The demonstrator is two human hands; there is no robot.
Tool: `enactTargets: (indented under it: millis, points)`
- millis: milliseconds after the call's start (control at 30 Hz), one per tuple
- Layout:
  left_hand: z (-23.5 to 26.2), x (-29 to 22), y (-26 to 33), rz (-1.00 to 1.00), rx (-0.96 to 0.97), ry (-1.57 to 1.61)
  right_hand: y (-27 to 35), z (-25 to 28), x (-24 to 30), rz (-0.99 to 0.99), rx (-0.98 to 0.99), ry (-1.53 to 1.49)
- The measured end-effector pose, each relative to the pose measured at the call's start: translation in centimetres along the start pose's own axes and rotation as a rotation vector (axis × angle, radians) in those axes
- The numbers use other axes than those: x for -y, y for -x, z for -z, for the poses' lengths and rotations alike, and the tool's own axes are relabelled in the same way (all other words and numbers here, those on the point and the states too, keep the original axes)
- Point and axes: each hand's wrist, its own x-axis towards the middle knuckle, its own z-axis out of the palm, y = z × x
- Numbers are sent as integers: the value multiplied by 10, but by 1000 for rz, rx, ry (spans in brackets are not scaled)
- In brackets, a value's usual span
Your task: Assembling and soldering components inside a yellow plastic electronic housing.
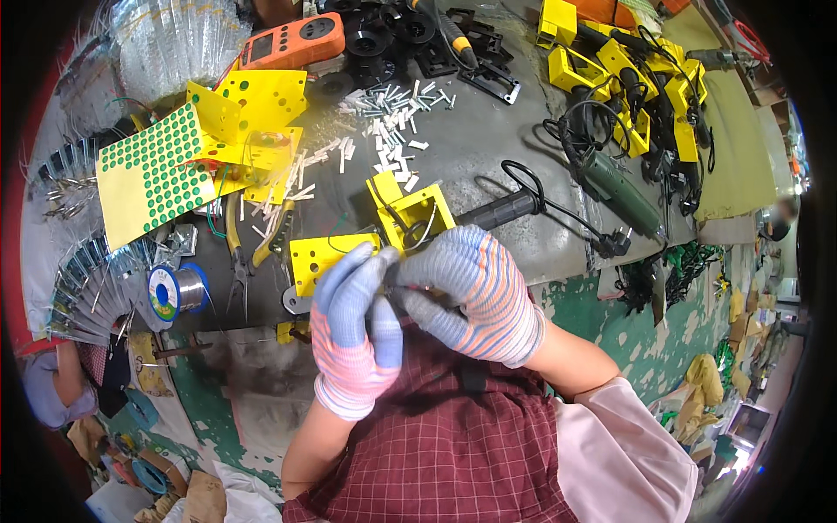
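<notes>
**Both hands at the yellow bracket, bench edge**

The left hand [356, 327], in a striped knit glove, is raised with its fingers together and nearly closed; the fingertips meet the lower edge of the yellow bracket [366, 244]. Whether it pinches a small part cannot be told.

The right hand [466, 292], gloved alike, is curled, with its fingers bent inward toward the left fingertips. It touches the bracket's boxed end, where thin wires [410, 231] loop out. What it grips, if anything, is hidden by the fingers.

The bracket lies at the near edge of the bench [488, 148], just ahead of the person's chest, partly covered by both hands.

Surroundings:
- A black tool handle [506, 209] with its cord lies just right of the bracket.
- Pliers [244, 253] with yellow grips lie to the left, near a solder spool [174, 292].
- A yellow sheet of green dots [153, 174] sits further left.
- Small white sleeves [392, 113] are scattered beyond the bracket.
- An orange meter [292, 44] lies at the far edge.
- More yellow brackets [628, 78] with black leads are stacked at far right.
</notes>
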Motion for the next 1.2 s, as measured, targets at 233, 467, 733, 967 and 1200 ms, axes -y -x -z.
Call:
enactTargets:
  millis: [233,467,733,967,1200]
  points:
    - [2,15,-7,-6,100,-133,-15,13,2,-248,31,-251]
    - [-1,9,-11,191,88,25,-1,8,-2,-382,-181,-480]
    - [-4,9,-18,202,57,58,-10,8,9,-610,-33,-623]
    - [-5,11,-22,-71,60,-165,-8,6,2,-458,-87,-444]
    - [-4,12,-20,-144,91,-300,-6,6,-4,-436,-68,-442]
